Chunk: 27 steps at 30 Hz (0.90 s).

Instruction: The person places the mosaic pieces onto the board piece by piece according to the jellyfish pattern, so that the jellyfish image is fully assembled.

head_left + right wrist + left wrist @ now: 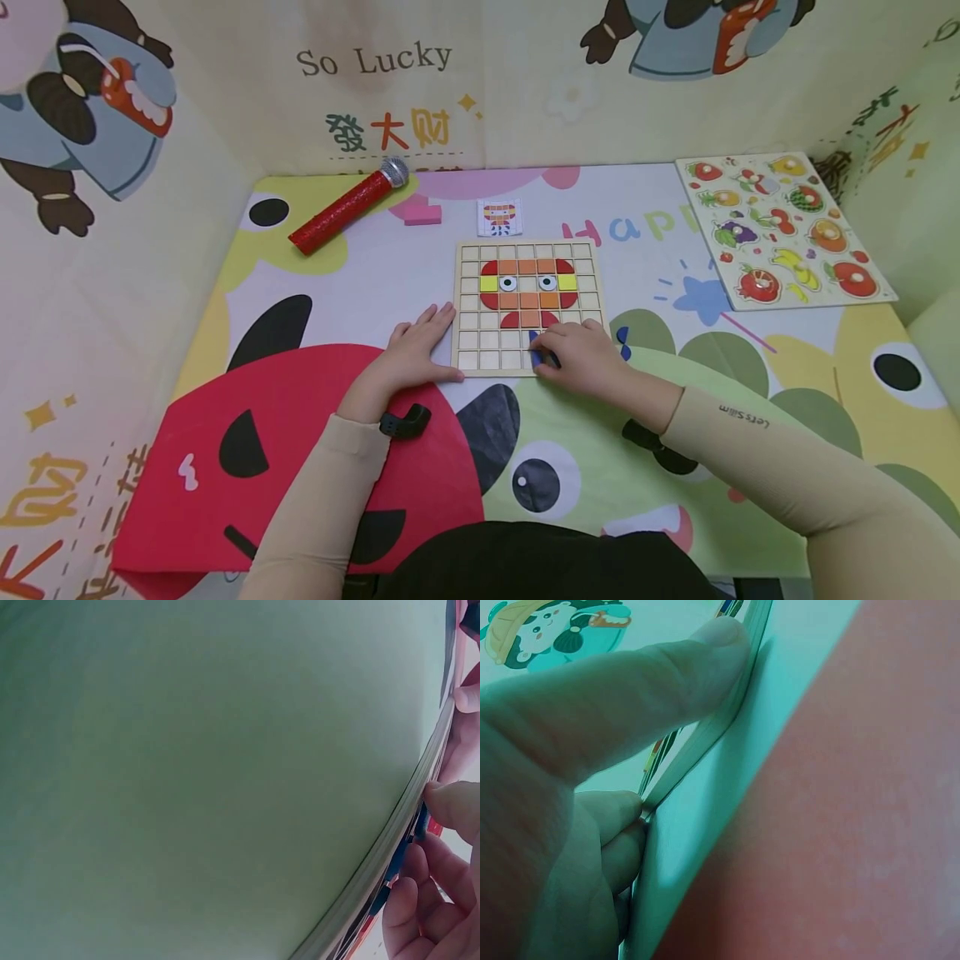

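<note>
A wooden grid board [472, 340] lies on the table, with red, orange and yellow tiles and two eye tiles set in its squares. My left hand [414, 348] rests at the board's left edge, thumb by its near corner and fingers along its side. The left thumb [682, 682] lies against the board's rim in the left wrist view. Over the board's lower right part, my right hand [581, 354] pinches a small blue tile [534, 348] with curled fingers, which partly hide it. Small blue pieces [623, 336] lie just right of that hand.
Behind the board lies a small pattern card [499, 217] beside a pink block [423, 215]. A red glitter microphone [341, 212] is at the back left. A fruit puzzle board [765, 225] lies at the back right. Printed cloth covers the table and hangs behind it.
</note>
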Motion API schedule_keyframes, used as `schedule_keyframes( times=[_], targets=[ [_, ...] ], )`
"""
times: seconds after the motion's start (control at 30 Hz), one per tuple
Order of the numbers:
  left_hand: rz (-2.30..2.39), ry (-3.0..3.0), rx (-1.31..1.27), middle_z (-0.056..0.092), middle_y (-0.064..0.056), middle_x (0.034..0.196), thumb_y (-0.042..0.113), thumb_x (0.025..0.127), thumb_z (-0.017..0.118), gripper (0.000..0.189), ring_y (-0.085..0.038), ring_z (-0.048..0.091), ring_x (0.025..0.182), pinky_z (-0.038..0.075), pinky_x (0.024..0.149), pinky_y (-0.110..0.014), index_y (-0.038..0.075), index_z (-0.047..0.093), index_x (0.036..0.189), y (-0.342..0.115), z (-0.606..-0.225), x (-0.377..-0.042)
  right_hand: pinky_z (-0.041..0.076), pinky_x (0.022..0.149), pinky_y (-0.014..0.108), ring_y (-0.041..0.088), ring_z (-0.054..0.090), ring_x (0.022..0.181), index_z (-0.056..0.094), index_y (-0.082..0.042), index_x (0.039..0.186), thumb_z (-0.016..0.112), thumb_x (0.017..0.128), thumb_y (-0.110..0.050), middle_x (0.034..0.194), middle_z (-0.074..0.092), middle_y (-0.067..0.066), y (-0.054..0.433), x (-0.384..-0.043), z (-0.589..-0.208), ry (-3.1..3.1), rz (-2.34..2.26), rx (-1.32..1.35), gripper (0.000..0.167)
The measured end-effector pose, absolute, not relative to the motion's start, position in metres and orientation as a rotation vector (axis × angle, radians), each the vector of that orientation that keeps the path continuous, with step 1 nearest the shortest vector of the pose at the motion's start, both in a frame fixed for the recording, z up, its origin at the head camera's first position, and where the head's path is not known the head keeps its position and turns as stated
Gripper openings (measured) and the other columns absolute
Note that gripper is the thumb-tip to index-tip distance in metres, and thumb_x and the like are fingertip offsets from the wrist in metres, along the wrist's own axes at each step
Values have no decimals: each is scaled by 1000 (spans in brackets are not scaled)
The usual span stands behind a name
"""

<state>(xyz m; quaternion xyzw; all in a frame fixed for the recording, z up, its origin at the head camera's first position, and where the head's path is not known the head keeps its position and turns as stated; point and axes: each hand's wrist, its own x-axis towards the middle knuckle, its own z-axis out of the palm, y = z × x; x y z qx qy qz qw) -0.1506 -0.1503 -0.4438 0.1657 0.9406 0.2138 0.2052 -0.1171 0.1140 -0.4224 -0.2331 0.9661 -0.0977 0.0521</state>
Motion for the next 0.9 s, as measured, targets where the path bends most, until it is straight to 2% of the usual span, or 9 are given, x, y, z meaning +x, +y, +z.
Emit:
schedule_keyframes(
  times=[0.53, 0.9],
  targets=[
    [595, 2618, 463, 14, 4, 153, 45, 64, 76, 107, -20, 5, 141, 12, 108, -50, 23, 13, 147, -150, -442, -150, 32, 67, 32, 13, 58, 81, 68, -19, 97, 68, 77, -39, 89, 65, -3, 113, -117, -422, 2936, -263, -702, 28],
    [599, 2616, 474, 13, 4, 153, 46, 65, 76, 106, -19, 5, 142, 12, 108, -50, 24, 12, 147, -150, -441, -150, 32, 65, 30, 11, 55, 83, 68, -27, 101, 66, 78, -30, 90, 64, -7, 113, -117, -421, 2918, -265, -827, 23]
  ],
)
